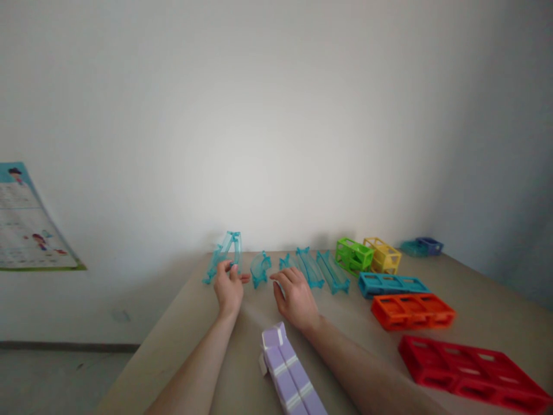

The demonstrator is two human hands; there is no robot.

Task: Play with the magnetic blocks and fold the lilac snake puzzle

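My left hand (229, 289) is at the left group of translucent teal track pieces (237, 246). Its thumb and index finger are closed together at the near end of a piece, while other fingers point right; the exact contact is partly hidden. Palm down over the table, my right hand (297, 297) has its fingers stretched toward the left and holds nothing. Between the hands lies a curved teal track piece (260, 270). Behind the right hand is a short teal piece (285, 261), partly covered by it. Two long teal pieces (309, 268) (332, 272) lie just beyond.
Stacked lilac blocks (288, 369) stand close to me between my forearms. Along the right are open-frame blocks: green (354, 256), yellow (383, 255), blue (393, 285), orange (413, 311) and red (470, 372). A dark blue frame (429, 246) sits in the far corner near the wall.
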